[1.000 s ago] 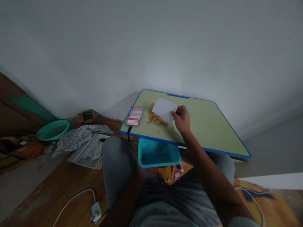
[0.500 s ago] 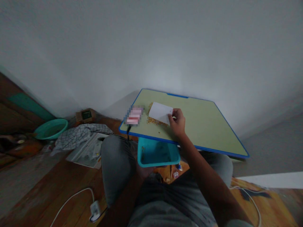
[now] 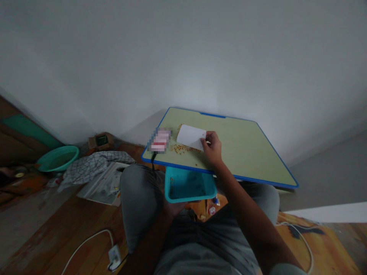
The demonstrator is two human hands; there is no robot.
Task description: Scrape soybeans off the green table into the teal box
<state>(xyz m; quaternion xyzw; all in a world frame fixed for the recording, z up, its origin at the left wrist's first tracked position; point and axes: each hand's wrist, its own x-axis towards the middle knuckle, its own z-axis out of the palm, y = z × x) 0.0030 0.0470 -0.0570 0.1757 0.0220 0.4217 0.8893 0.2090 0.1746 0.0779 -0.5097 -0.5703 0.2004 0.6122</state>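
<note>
On the table (image 3: 246, 152) the beans (image 3: 180, 148) lie under the card (image 3: 191, 137). The tray (image 3: 189, 187) is before the table's near edge. The basin (image 3: 57, 158) stands far left of the table.

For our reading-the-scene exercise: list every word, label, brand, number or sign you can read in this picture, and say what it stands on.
None can be read.
White card in the right hand: blank on the side shown.
Pixelated patch on the green table: blurred, unreadable.
Papers on the floor: print too small to read.
</note>
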